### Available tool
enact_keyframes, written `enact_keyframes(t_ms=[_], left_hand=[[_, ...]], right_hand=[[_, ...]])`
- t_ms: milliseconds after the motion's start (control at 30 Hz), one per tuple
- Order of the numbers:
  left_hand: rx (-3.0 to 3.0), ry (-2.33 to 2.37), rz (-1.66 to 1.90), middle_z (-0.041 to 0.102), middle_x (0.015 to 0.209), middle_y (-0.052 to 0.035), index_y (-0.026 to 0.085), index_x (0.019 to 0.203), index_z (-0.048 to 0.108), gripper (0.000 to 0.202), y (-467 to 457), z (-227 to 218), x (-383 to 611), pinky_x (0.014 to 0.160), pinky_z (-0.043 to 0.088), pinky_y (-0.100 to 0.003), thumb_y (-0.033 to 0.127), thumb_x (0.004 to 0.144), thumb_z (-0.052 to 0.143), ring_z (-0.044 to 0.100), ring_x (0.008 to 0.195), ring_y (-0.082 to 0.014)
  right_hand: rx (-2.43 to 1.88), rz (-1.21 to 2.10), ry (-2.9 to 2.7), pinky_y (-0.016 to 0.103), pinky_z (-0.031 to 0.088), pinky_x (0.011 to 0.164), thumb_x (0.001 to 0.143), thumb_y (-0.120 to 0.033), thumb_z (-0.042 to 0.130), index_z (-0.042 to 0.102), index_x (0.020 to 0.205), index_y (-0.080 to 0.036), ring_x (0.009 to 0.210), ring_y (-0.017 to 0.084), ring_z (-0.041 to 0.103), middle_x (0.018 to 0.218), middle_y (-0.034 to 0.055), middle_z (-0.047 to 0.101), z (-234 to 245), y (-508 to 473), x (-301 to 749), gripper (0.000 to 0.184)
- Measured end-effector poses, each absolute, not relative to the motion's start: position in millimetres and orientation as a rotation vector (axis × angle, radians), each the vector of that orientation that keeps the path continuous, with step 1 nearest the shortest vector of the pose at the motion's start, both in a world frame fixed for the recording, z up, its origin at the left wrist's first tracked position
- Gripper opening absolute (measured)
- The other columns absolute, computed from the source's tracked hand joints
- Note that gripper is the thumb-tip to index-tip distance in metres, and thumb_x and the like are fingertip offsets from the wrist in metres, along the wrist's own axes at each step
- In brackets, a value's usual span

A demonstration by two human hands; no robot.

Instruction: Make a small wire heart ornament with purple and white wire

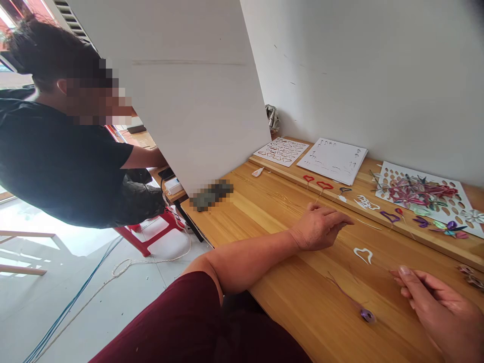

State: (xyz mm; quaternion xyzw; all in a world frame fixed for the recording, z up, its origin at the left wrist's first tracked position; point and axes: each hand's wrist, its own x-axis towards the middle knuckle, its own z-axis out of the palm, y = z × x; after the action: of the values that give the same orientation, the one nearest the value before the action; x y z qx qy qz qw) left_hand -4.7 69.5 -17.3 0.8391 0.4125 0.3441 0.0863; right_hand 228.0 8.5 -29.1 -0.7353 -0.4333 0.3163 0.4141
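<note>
My left hand hovers over the wooden table, thumb and fingers drawn together; whatever is between the tips is too small to make out. A thin pale wire lies just beyond those fingertips. At the lower right, my right hand is pinched, and what it holds, if anything, is too thin to tell. Between the hands lies a white cut-out outline shape. Closer to me, a small purple piece with a thin stem rests on the wood.
Along the back ledge lie a cut-out white sheet, stacked white sheets, a red outline piece, a purple one and colourful flower pieces. A white panel separates a seated person. A blurred dark object sits beside it.
</note>
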Motion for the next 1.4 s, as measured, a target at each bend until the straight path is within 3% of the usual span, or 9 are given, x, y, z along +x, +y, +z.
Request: enact_keyframes(t_ms=[267,800,1400], left_hand=[[2.518,1.180,1.040,0.075,0.110,-0.0040,0.020,0.113,0.064,0.026,69.7,-24.5,-1.8,0.095,0.033,-0.035,0.028,0.102,0.042,0.067,0.100,-0.0140],[2.437,1.104,1.043,0.075,0.109,-0.0047,0.020,0.112,0.064,0.025,70.4,-28.5,-0.1,0.098,0.032,-0.034,0.027,0.100,0.043,0.067,0.099,-0.0151],[2.297,1.103,1.086,0.077,0.104,-0.0046,0.017,0.102,0.068,0.021,74.2,-28.2,0.3,0.091,0.041,-0.029,0.030,0.099,0.052,0.069,0.096,-0.0139]], right_hand=[[-1.861,0.772,-1.123,0.033,0.049,0.052,0.058,-0.051,0.068,0.070,0.076,-0.024,0.070,0.027,0.064,0.077,0.0086,0.071,-26.7,6.8,228.1,0.032],[-1.909,0.837,-1.082,0.040,0.053,0.068,0.060,-0.051,0.068,0.069,0.079,-0.026,0.093,0.033,0.066,0.101,0.0114,0.075,-20.2,5.0,223.1,0.031],[-1.868,0.821,-1.121,0.038,0.046,0.060,0.062,-0.048,0.070,0.069,0.074,-0.029,0.075,0.027,0.061,0.088,0.0110,0.073,-21.0,3.3,226.5,0.022]])
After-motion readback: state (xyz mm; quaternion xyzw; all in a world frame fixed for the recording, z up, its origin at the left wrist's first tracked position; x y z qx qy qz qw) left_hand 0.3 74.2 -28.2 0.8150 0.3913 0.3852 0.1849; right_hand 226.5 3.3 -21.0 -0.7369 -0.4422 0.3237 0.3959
